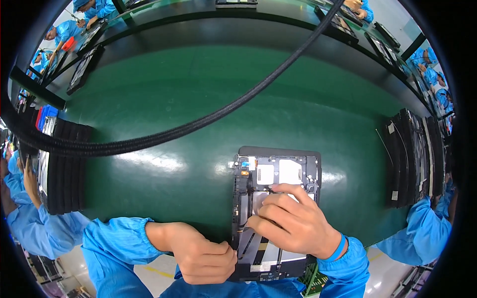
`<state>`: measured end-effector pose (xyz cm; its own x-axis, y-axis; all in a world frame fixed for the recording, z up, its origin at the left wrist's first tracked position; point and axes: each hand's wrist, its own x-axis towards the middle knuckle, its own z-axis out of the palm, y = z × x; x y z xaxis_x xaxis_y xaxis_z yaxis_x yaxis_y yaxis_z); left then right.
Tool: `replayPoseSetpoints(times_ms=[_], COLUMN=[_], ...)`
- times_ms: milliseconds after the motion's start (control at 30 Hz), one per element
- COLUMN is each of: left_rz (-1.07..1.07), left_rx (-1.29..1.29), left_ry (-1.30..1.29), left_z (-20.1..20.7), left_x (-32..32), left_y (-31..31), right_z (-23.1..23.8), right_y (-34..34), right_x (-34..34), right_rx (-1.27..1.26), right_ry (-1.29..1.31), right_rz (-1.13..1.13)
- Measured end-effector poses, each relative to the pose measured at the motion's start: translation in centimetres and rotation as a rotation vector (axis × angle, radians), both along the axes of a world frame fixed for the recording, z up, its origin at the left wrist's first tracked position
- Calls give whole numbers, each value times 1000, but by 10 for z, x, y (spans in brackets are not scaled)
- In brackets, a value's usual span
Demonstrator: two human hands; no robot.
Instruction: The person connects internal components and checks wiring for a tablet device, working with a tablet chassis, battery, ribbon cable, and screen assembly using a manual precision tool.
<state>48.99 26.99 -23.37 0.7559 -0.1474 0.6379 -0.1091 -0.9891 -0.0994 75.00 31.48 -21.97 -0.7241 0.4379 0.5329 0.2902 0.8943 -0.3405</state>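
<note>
An opened tablet (285, 252) with bare circuit boards, white panels and dark ribbon cables lies lengthwise at the front of the green table, on a black backing. My left hand (207, 257) is closed beside its lower left edge, thumb and fingertips pressed together; whatever they pinch is hidden. Over the middle of the tablet is my right hand (293, 222), its fingers bent, with the index fingertip at the board below two white panels. The thumb is near the left side of the tablet, by a thin dark strip. What the right fingers hold, if anything, cannot be made out.
A thick black braided cable (218, 118) arcs across the view above the green table (164, 179). Stacks of black trays (69, 169) stand at left, with further upright trays (415, 154) at right. A dark raised shelf (198, 32) runs along the back. Co-workers in blue sit around.
</note>
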Motion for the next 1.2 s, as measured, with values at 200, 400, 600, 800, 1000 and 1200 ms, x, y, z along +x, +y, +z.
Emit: replayPoseSetpoints(times_ms=[200, 400, 600, 800, 1000, 1200], left_rz=[-52, -39, 81, 86, 144, 134], left_rx=[35, 55, -19, 87, 58, 76], left_ry=[22, 37, 68, 98, 98, 105], left_z=[3, 4, 5, 9, 8, 10], left_x=[0, -1, -11, -12, -13, -14], left_y=[6, 8, 29, 28, 28, 29], right_z=[-2, 0, -4, -6, -7, -6], right_y=[-4, -3, -4, -2, -4, -5], right_x=[0, 2, 1, 1, 1, 0], right_rx=[35, -14, 6, 9, -3, -13], right_ry=[13, -21, 49, 55, 62, 95], right_rz=[10, 14, -44, -37, -41, -12])
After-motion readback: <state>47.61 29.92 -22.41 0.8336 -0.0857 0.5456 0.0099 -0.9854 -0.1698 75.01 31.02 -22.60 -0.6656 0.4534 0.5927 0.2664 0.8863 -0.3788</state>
